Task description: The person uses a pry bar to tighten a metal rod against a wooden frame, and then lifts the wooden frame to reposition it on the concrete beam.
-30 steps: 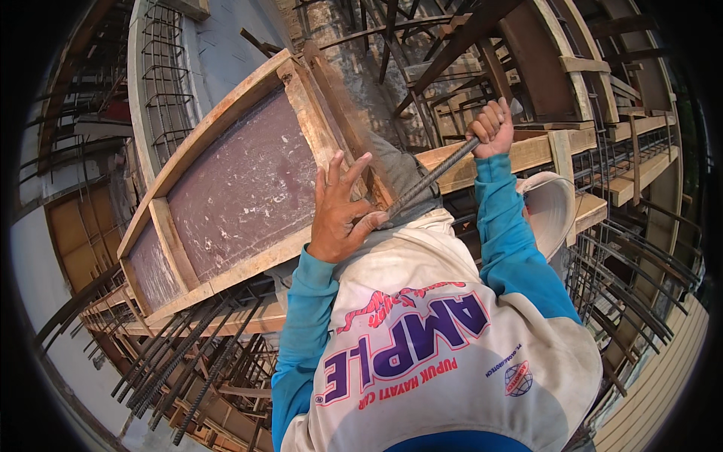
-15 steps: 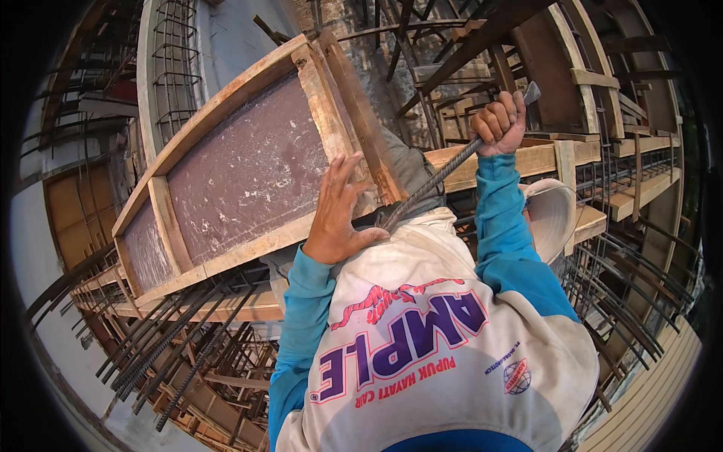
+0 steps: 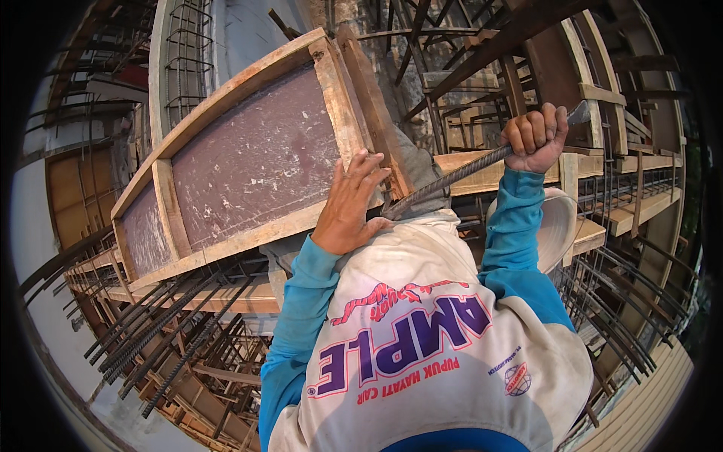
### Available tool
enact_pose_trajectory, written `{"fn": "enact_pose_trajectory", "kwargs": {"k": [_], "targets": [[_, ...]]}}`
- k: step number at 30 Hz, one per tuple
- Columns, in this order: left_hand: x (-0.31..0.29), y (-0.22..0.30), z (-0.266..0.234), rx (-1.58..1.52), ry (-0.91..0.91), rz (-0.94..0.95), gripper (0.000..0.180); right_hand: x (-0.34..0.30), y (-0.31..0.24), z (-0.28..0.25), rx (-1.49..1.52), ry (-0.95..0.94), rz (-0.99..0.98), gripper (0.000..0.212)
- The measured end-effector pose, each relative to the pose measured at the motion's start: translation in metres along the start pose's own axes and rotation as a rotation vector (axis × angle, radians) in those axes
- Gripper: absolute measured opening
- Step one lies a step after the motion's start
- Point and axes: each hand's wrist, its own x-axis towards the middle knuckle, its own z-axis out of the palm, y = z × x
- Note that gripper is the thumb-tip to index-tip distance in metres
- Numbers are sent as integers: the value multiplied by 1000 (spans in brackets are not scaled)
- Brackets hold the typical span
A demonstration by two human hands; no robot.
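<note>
Steel rebar [image 3: 452,178] in raised right hand [image 3: 535,138] fist; left hand [image 3: 348,207] flat on formwork panel [image 3: 248,162].

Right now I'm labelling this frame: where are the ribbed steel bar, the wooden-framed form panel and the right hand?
ribbed steel bar [image 3: 459,175], head view, mid-shaft.
wooden-framed form panel [image 3: 248,162], head view, purple face.
right hand [image 3: 536,137], head view, knuckles.

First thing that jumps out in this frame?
The right hand, fisted high at upper right around a ribbed steel bar that slants down to the wooden formwork panel. The left hand lies open on that panel's lower corner at centre. Below, bare rebar ends jut out at lower left.
</note>
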Motion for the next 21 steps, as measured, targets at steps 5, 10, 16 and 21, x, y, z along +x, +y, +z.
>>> {"fn": "enact_pose_trajectory", "kwargs": {"k": [5, 10, 16, 21], "targets": [[-2, -3, 0, 7, -4, 25, 88, 16, 44, 81, -386, -65, 111, 41], [-7, -6, 1, 1, 50, 14, 83, 41, 77, 103, -584, -213, 270, 40], [-9, -17, 7, -89, 122, 126, 53, 31, 11, 9, -209, 165, 91, 38], [-10, -16, 7, -52, 116, 142, 32, -33, -13, -51, -50, 318, -92, 40]]}}
